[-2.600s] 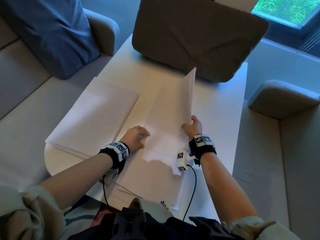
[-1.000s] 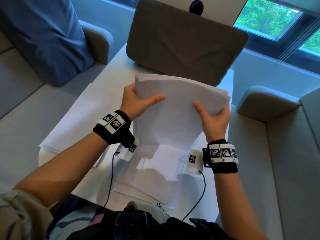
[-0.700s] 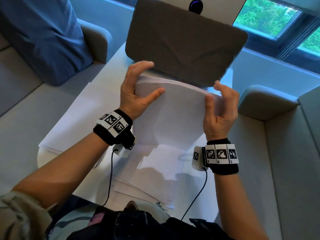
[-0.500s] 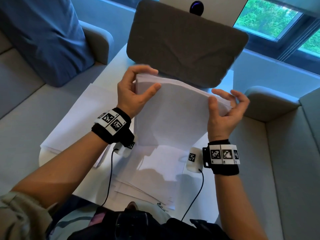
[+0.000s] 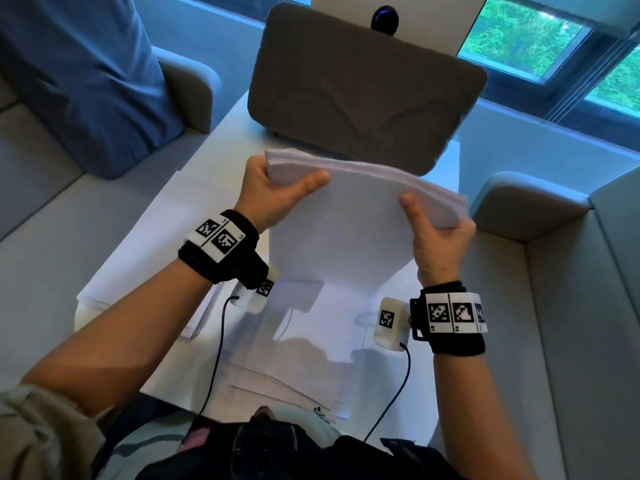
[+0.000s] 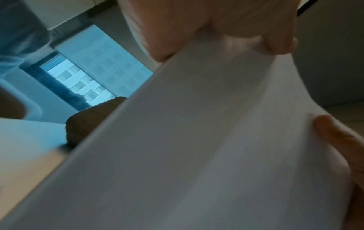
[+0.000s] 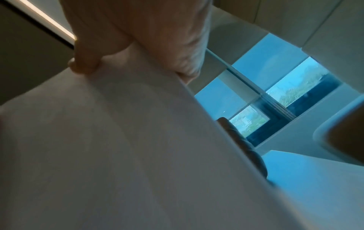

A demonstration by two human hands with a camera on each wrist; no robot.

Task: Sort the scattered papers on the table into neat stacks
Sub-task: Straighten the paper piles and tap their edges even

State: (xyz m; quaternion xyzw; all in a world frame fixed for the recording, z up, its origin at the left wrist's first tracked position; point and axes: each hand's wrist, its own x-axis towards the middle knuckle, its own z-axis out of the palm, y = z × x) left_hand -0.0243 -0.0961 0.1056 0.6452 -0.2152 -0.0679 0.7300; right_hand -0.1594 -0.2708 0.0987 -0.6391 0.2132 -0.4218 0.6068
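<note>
Papers, a thick white sheaf (image 5: 349,220), stand tilted above the white table (image 5: 446,168); our left hand (image 5: 273,195) and right hand (image 5: 436,233) pinch opposite edges, probably to square them.

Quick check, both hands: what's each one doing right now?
Left hand: grips the left edge of the lifted paper bundle.
Right hand: grips the bundle's right edge.

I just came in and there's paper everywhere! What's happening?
A person is tidying papers. The left hand and right hand grip a thick bundle of sheets by its sides, tilted up over the white table. Loose sheets lie fanned out below it, and another pile sits to the left.
</note>
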